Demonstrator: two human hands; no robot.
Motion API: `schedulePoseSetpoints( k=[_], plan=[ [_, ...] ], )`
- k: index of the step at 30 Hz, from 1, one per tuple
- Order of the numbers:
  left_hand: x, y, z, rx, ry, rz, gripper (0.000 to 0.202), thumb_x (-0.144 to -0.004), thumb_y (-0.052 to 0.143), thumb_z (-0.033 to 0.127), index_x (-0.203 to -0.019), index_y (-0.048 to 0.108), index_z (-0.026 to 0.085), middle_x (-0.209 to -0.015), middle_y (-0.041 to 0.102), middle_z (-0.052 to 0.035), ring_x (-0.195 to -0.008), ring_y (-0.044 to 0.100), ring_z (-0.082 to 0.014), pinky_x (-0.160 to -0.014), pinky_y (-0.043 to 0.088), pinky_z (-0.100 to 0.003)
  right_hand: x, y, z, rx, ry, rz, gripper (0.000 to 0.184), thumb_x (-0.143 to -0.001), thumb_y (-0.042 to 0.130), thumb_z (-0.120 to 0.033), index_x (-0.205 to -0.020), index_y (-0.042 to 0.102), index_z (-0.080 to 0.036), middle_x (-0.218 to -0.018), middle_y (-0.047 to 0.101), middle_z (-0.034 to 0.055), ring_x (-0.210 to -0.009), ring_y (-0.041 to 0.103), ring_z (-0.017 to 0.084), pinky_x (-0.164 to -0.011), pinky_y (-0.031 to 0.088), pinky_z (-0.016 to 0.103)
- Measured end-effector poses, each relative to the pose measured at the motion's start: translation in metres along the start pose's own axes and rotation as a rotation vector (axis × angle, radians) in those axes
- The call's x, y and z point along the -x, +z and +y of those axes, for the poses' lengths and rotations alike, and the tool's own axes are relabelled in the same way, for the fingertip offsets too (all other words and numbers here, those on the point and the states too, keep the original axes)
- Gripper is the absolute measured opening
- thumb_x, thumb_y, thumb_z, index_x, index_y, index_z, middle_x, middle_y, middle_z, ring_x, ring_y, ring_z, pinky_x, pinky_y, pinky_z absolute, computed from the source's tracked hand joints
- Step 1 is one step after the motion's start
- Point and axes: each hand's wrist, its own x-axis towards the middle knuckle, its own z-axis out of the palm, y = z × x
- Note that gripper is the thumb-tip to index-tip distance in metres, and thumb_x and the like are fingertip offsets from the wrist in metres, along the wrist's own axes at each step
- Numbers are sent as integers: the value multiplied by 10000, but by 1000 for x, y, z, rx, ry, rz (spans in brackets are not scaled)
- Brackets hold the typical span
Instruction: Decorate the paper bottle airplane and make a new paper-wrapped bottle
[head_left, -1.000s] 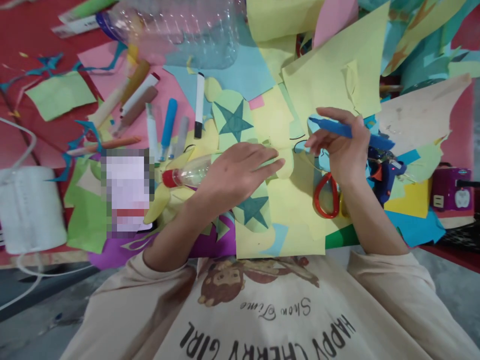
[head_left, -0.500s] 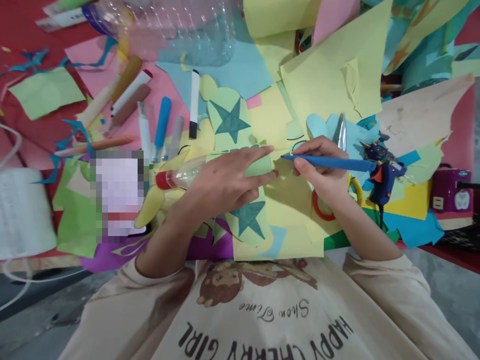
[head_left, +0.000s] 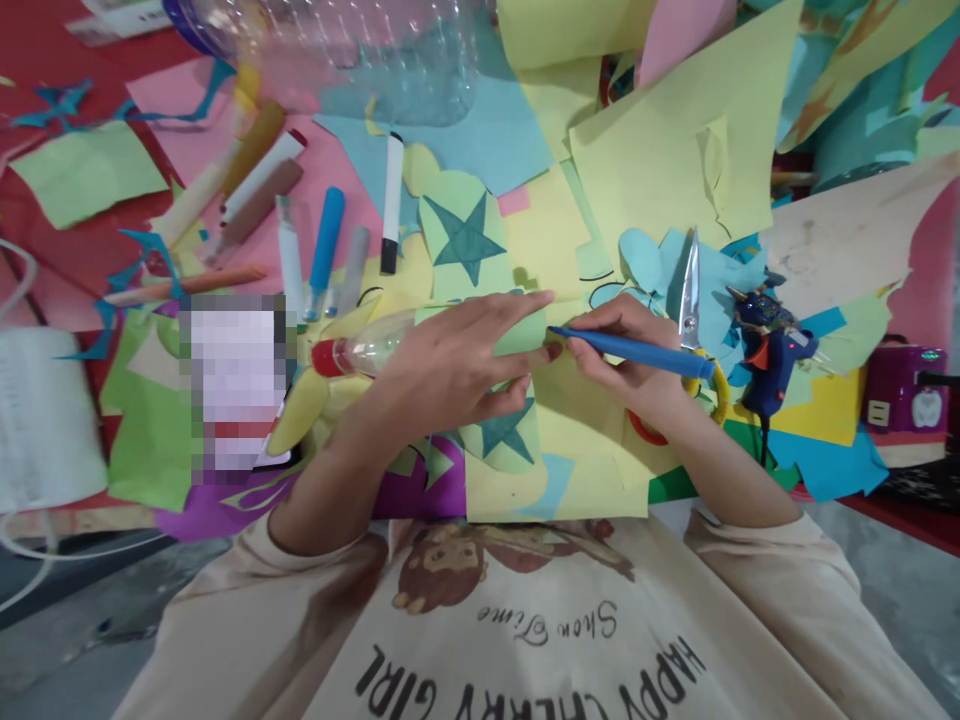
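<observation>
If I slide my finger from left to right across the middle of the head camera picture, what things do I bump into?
First the white roll → small clear bottle with a red cap → left hand, fingers spread flat → right hand gripping the blue pen → blue glue gun → purple box.

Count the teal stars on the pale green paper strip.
2 teal stars: one above the left hand in the picture, one below it, partly covered. The hand may hide more.

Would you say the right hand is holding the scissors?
No, the right hand grips a blue pen; the scissors lie beside it.
</observation>
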Motion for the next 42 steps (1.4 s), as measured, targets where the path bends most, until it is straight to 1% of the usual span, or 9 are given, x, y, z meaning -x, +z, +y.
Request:
schedulePoseSetpoints(
  k=[5, 10, 14, 18, 23, 28, 32, 38, 42],
  plan=[
    [0, 0, 0, 8, 13, 25, 331, -905, 520, 146, -1185, 664, 250, -1440, 593, -110, -1249, 639, -269, -1009, 567, -413, 0, 1, 1, 40, -10, 7, 57, -873, 688, -242, -868, 632, -241, -671, 685, -49, -544, 621, 90, -495, 477, 218],
    [0, -1, 0, -6, 28, 32, 296, -910, 522, 152, -1156, 665, 233, -1422, 602, -139, -1226, 656, -284, -974, 585, -417, 1, 0, 1, 65, 9, -13, 34, -890, 666, -258, -877, 637, -246, -694, 697, -38, -554, 622, 103, -511, 494, 239],
    [0, -2, 0, -5, 25, 26, 330, -908, 525, 152, -1195, 651, 257, -1427, 602, -118, -1231, 652, -271, -978, 586, -413, 1, -1, 1, 70, 11, 20, 49, -872, 687, -246, -854, 641, -243, -656, 673, -55, -531, 595, 91, -498, 468, 227],
    [0, -1, 0, 13, 23, 34, 349, -901, 531, 140, -1209, 644, 261, -1433, 598, -111, -1236, 647, -268, -991, 582, -416, 0, -3, 1, 85, 16, 24, 56, -868, 684, -239, -832, 641, -233, -632, 660, -61, -511, 575, 79, -487, 447, 219],
    [0, 2, -1, 39, 38, 76, 339, -900, 518, 125, -1193, 644, 239, -1414, 604, -144, -1221, 658, -290, -968, 594, -446, 0, -3, 0, 91, 36, 45, 81, -864, 692, -262, -809, 646, -223, -626, 654, -53, -512, 569, 83, -478, 442, 223],
    [2, 3, -2, 68, 7, 40, 394, -874, 576, 128, -1227, 643, 290, -1473, 572, -84, -1285, 617, -269, -1027, 565, -433, 0, -4, -3, 101, 75, 68, 107, -851, 685, -260, -769, 624, -227, -617, 647, -49, -514, 560, 92, -478, 441, 238],
    [3, 4, -2, 49, 16, 49, 370, -887, 559, 141, -1220, 643, 281, -1462, 578, -96, -1271, 627, -266, -1007, 574, -425, 0, -5, -3, 92, 88, 79, 121, -847, 689, -261, -759, 612, -231, -600, 632, -58, -507, 543, 88, -479, 437, 238],
    [4, 4, -1, 43, 0, 50, 362, -893, 551, 142, -1215, 639, 284, -1463, 579, -85, -1277, 622, -254, -1011, 571, -412, 1, -8, -2, 115, 111, 106, 130, -839, 687, -260, -742, 608, -225, -599, 611, -60, -522, 544, 90, -483, 431, 238],
    [4, 4, -1, 33, -15, 28, 388, -893, 555, 146, -1237, 624, 312, -1462, 584, -63, -1283, 619, -239, -1004, 578, -408, 0, -9, -2, 101, 108, 137, 128, -822, 690, -233, -727, 604, -225, -589, 603, -60, -510, 538, 91, -468, 423, 236]
  ],
)
